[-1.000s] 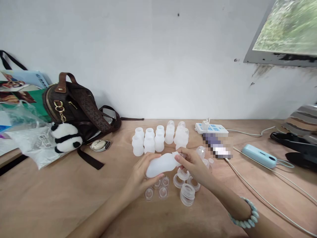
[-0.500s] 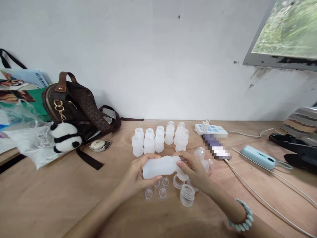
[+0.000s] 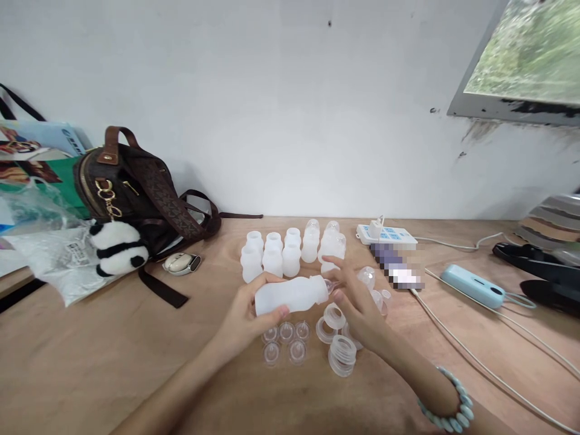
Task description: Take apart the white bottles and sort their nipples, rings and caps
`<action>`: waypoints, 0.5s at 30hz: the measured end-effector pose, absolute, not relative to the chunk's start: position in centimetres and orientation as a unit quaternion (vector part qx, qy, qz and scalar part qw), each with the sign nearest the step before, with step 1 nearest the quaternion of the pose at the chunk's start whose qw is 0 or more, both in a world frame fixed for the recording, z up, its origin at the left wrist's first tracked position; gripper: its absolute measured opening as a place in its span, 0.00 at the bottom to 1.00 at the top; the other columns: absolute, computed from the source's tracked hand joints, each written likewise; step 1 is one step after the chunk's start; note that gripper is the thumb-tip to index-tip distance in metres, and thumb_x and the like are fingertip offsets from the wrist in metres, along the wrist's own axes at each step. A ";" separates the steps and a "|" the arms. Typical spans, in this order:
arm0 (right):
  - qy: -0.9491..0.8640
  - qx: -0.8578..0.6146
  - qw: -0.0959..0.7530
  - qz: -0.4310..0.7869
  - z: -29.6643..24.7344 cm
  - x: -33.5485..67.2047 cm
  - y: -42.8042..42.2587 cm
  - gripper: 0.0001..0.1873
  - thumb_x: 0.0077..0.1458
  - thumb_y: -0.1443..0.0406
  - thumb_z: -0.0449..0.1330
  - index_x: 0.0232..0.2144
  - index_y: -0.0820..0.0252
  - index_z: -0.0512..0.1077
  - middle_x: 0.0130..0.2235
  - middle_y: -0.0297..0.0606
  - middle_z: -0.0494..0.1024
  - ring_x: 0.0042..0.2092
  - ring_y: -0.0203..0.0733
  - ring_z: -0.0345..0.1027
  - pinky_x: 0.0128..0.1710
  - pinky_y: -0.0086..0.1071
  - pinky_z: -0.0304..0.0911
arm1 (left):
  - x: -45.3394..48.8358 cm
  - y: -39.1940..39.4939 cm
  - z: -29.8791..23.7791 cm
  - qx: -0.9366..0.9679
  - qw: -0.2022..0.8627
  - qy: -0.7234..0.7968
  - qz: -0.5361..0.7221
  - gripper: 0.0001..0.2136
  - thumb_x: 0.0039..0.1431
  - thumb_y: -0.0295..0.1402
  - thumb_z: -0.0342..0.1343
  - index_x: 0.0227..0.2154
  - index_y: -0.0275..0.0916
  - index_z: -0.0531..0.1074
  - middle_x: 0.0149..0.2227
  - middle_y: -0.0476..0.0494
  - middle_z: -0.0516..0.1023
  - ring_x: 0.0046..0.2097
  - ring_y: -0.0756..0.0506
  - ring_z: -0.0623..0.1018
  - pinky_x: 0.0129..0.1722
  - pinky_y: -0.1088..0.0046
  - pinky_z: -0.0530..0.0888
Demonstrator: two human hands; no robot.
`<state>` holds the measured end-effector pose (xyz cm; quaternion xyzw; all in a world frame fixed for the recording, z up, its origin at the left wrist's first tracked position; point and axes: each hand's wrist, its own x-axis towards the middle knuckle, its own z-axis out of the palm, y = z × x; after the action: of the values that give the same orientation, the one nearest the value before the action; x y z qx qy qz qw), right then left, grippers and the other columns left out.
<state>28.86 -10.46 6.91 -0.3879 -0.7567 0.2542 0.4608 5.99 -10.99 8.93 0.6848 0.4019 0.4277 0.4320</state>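
Observation:
My left hand (image 3: 244,317) is wrapped round a white translucent silicone bottle (image 3: 290,294), held sideways above the wooden table (image 3: 90,356). At the bottle's mouth my right hand (image 3: 356,302) pinches a small clear part that I cannot make out. Under the hands lie several clear nipples (image 3: 285,341) and several clear screw rings (image 3: 342,353). Behind them stand several white bottles (image 3: 272,257) in rows, some with clear caps (image 3: 330,232).
A brown bag (image 3: 136,193) with a panda toy (image 3: 118,248) stands at the left, next to plastic bags (image 3: 49,254). A power strip (image 3: 385,234), cables, a light-blue device (image 3: 473,285) and black items (image 3: 539,266) lie at the right. A wall runs behind.
The bottle has turned from tilted to nearly level and shifted a little left. My right hand has stayed at its mouth, with its forefinger now lifted.

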 end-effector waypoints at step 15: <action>-0.753 -0.365 0.420 0.351 8.6 29.7 -10.5 0.13 0.62 0.61 0.58 0.48 0.55 0.71 0.42 0.40 0.78 0.38 0.42 0.75 0.35 0.36 0.73 | 5.7 -10.5 8.3 0.689 0.449 0.399 0.406 0.16 0.52 0.42 0.62 0.38 0.36 0.71 0.28 0.50 0.73 0.28 0.49 0.69 0.25 0.78 0.64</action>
<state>29.67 -10.51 8.57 -0.3650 -0.7532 0.3507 0.4199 5.73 -10.50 8.28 0.6890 0.3991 0.4056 0.4489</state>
